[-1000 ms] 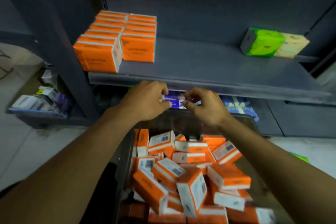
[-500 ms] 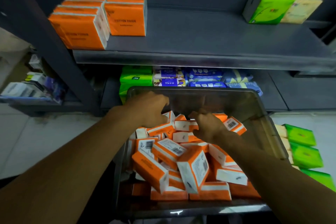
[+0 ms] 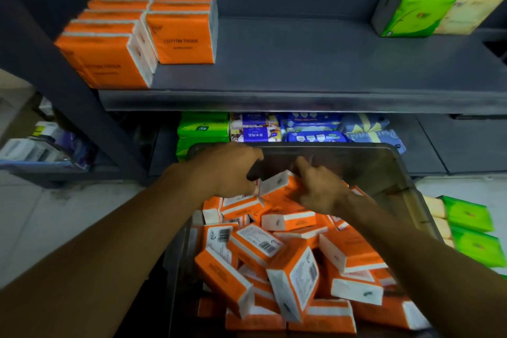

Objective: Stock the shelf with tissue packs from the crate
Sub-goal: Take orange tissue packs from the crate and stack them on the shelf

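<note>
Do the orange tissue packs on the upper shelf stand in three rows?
No, the orange tissue packs form two rows, side by side at the left end of the shelf.

One wide-angle view, worn on the person's head, faces forward and tilts down. It sits close above the crate (image 3: 365,149), whose far rim crosses the middle of the picture, with both forearms (image 3: 115,239) reaching in from the bottom corners. The shelf (image 3: 301,68) lies just beyond, its front edge near and seen from slightly above; straight lines bow toward the picture's sides
</note>
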{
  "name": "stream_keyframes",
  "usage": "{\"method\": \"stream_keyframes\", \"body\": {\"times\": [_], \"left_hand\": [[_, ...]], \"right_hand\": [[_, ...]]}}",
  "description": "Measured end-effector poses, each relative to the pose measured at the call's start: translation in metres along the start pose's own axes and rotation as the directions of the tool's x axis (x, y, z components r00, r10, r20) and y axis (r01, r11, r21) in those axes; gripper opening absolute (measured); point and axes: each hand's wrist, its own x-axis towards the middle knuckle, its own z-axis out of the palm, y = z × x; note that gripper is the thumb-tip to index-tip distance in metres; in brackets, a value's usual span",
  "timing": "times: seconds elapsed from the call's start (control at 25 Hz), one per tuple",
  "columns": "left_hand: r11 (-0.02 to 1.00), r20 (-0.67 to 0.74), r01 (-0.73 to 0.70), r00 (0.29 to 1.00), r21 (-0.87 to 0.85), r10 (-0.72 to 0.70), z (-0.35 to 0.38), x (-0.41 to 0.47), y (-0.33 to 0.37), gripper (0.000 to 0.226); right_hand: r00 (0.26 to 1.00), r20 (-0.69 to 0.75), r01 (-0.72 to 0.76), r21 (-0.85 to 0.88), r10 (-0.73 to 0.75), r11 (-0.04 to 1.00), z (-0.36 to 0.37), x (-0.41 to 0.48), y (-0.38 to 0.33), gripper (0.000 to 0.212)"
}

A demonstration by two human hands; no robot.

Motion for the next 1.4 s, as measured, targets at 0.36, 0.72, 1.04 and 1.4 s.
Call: {"method": "stream_keyframes", "body": {"times": [0.36, 0.72, 1.04, 1.4], "left_hand": [[0.88, -0.158, -0.01, 0.985, -0.475, -0.074, -0.033, -0.013, -0.02, 0.047], [0.405, -0.26, -0.127, 0.921, -0.905, -0.291, -0.073, -0.048, -0.054, 0.041], [0.176, -0.284, -0.237, 0.898, -0.956, -0.335, -0.097, -0.063, -0.086, 0.041], [0.166, -0.186, -0.107, 0.783, -0.98, -0.594, -0.086, -0.026, -0.091, 0.06]], "right_hand": [[0.955, -0.136, 0.297, 0.459, -0.264, 0.837, -0.089, -0.006, -0.067, 0.038], [0.932, -0.355, 0.351, 0.831, -0.074, 0.432, -0.106, 0.006, -0.084, 0.052], [0.921, -0.322, 0.372, 0.893, -0.219, 0.254, -0.113, 0.039, -0.118, 0.041], [0.909, -0.417, 0.377, 0.845, 0.026, 0.379, -0.132, 0.109, -0.135, 0.029]]}}
